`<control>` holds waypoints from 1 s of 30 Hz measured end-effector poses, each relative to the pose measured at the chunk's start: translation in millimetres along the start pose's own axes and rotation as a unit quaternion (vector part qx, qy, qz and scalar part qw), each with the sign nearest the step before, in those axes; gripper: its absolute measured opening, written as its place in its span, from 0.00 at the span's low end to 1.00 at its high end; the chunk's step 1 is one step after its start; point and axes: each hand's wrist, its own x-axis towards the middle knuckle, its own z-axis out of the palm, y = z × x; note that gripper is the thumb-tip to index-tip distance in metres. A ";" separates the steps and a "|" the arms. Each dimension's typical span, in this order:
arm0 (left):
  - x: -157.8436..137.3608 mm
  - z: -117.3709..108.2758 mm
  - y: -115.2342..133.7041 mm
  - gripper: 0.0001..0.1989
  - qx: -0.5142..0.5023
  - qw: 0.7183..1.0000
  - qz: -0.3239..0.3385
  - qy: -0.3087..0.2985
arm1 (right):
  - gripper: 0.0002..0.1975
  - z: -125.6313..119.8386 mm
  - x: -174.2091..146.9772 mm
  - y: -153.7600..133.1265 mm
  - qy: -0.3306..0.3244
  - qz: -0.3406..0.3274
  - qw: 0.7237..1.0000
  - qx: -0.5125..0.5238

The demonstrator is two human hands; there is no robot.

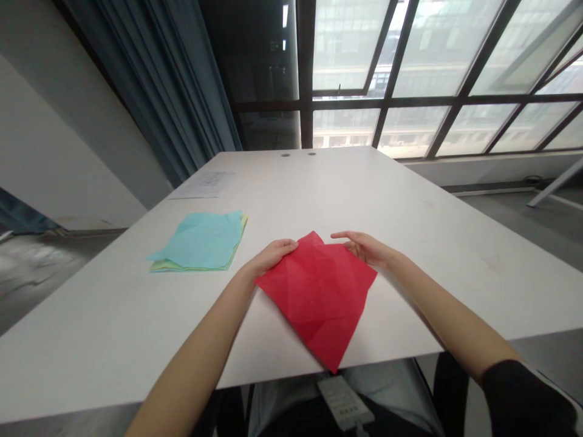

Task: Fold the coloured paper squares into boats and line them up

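Note:
A creased red sheet [319, 291], thin like paper or light cloth, is raised over the near part of the table with one corner pointing down to the front edge. My left hand [274, 254] pinches its upper left edge, thumb on top and the other fingers hidden behind. At the upper right edge is my right hand [364, 247], its index finger stretched out above the sheet and the fingers apart. Part of that hand disappears behind the red sheet, so any contact there is hard to see.
On the white table [410, 218], a light blue sheet [204, 237] tops a stack with yellow and green edges, left of my hands. Farther back lies a printed paper [204, 184]. A badge [345, 402] hangs at my lap, below the table's front edge.

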 end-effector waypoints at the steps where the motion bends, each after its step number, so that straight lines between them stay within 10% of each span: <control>1: -0.5 0.5 0.2 0.10 -0.002 1.000 -0.005 -0.001 | 0.22 1.5 -0.4 1.4 -0.003 -0.013 1.000 -0.022; 13: 0.0 -5.9 14.0 0.24 -0.262 0.964 0.030 -0.024 | 0.11 -10.2 15.2 5.2 0.217 -0.173 0.960 -0.032; 17: -1.6 -2.1 13.7 0.24 -0.221 0.973 0.069 -0.019 | 0.13 -13.5 17.8 6.1 0.254 -0.214 0.943 -0.013; 24: -1.5 13.1 6.6 0.57 -0.089 0.977 0.190 0.038 | 0.13 -8.9 19.4 6.2 0.275 -0.228 0.934 -0.030; 30: 7.1 6.6 6.6 0.24 -0.108 0.964 0.218 0.111 | 0.11 -8.4 21.2 7.1 0.268 -0.243 0.932 -0.024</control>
